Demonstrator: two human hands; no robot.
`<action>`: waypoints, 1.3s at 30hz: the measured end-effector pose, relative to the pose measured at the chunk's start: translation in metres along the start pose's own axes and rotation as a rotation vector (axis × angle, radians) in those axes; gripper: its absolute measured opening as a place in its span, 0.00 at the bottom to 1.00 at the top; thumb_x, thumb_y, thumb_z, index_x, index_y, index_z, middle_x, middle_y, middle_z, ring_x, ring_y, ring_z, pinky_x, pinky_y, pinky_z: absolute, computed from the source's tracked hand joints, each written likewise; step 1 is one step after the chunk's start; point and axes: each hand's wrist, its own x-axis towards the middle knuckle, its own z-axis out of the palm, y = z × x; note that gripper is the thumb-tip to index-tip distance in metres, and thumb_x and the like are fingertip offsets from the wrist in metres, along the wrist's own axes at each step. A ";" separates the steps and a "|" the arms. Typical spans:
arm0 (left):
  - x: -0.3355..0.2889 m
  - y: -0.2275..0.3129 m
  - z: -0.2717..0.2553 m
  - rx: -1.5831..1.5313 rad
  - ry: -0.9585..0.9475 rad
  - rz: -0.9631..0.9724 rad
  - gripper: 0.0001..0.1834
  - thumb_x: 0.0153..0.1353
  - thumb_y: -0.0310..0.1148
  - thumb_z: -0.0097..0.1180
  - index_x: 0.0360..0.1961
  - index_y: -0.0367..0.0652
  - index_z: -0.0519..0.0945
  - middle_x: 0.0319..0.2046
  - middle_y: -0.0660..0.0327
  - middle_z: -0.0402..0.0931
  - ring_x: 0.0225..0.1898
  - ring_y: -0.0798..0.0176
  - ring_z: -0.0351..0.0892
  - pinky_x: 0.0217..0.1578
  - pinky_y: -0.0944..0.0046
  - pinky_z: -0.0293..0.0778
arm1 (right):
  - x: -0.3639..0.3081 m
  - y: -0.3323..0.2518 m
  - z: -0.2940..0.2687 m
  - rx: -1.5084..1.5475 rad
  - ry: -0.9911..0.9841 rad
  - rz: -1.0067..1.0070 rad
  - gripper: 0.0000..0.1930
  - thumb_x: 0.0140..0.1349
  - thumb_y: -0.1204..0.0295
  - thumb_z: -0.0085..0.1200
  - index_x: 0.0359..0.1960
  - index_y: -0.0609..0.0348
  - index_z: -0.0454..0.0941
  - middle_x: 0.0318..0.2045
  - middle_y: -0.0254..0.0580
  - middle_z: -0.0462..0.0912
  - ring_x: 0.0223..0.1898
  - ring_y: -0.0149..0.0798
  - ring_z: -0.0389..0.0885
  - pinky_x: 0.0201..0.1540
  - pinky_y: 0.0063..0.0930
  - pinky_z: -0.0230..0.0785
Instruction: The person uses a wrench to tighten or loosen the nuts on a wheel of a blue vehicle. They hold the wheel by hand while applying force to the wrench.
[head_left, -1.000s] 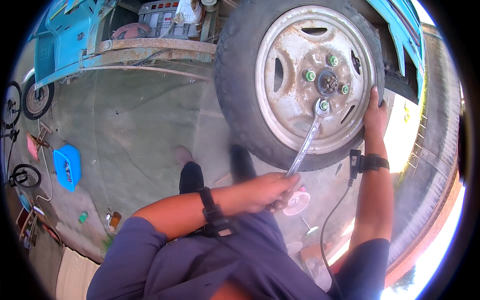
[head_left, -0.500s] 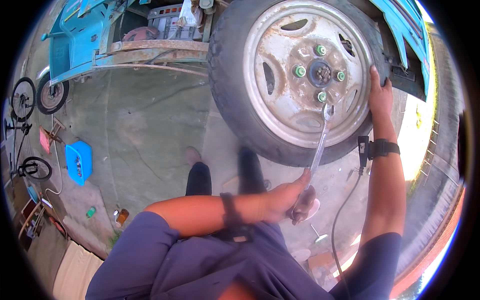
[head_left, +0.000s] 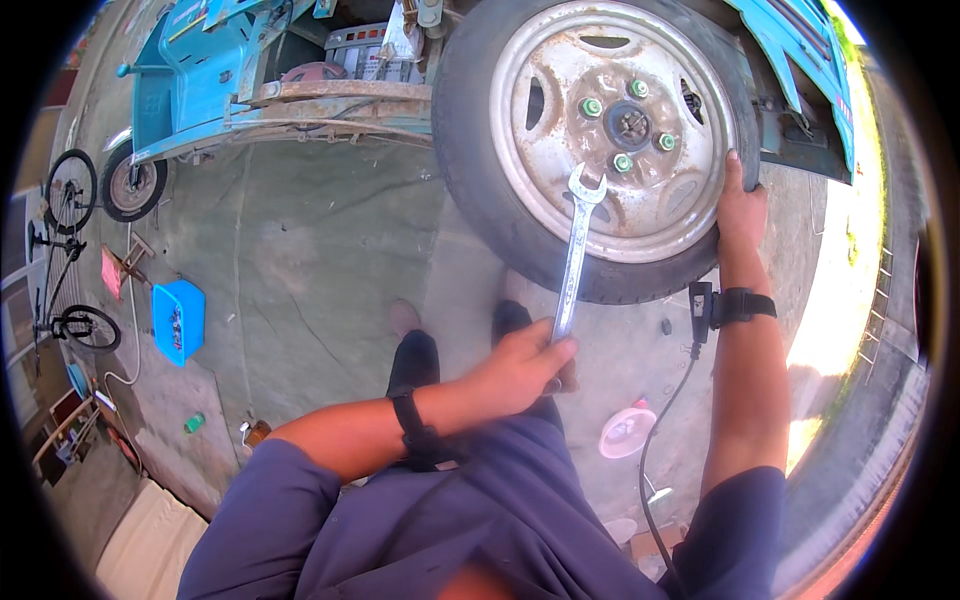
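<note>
In my left hand (head_left: 525,368) I grip a silver open-ended wrench (head_left: 573,260), its jaw pointing up over the lower rim. The jaw is just left of and below the lowest nut (head_left: 623,162) and looks apart from it. The wheel (head_left: 545,195) has a rusty, pale steel rim and a black tyre (head_left: 470,185). Several green-marked nuts ring its central hub (head_left: 630,125). My right hand (head_left: 742,210) is closed on the tyre's lower right edge, thumb up along it; some of its fingers are hidden.
A blue vehicle frame (head_left: 340,92) stands behind the wheel, with blue panels (head_left: 800,60) at upper right. On the ground are a blue basin (head_left: 180,322), a pink bowl (head_left: 628,432) and a green bottle (head_left: 194,423). A cable (head_left: 655,450) hangs from my right wrist; bicycles (head_left: 70,250) stand far left.
The wheel has turned clockwise, my right hand moving down along with its edge. My left hand has drawn the wrench leftward, away from the lowest nut. The view has shifted slightly.
</note>
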 end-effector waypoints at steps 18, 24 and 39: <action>0.047 -0.016 0.039 -0.138 0.042 0.083 0.13 0.74 0.42 0.45 0.41 0.42 0.69 0.26 0.63 0.73 0.27 0.66 0.77 0.28 0.68 0.68 | -0.056 0.014 0.003 0.236 0.035 0.152 0.50 0.57 0.40 0.56 0.61 0.81 0.61 0.58 0.69 0.72 0.60 0.59 0.72 0.62 0.41 0.64; 0.054 -0.023 0.041 -0.226 0.065 0.118 0.14 0.73 0.43 0.47 0.40 0.43 0.69 0.23 0.65 0.68 0.23 0.67 0.71 0.25 0.67 0.68 | -0.053 0.015 0.003 0.227 0.029 0.155 0.50 0.57 0.39 0.55 0.62 0.81 0.60 0.58 0.70 0.72 0.61 0.60 0.72 0.63 0.41 0.63; 0.047 0.011 0.009 -0.502 -0.235 -0.143 0.19 0.74 0.51 0.41 0.31 0.48 0.65 0.19 0.70 0.56 0.19 0.71 0.55 0.23 0.67 0.59 | -0.031 0.006 0.004 0.131 0.030 0.099 0.51 0.55 0.38 0.58 0.61 0.80 0.63 0.57 0.70 0.72 0.60 0.59 0.72 0.63 0.41 0.63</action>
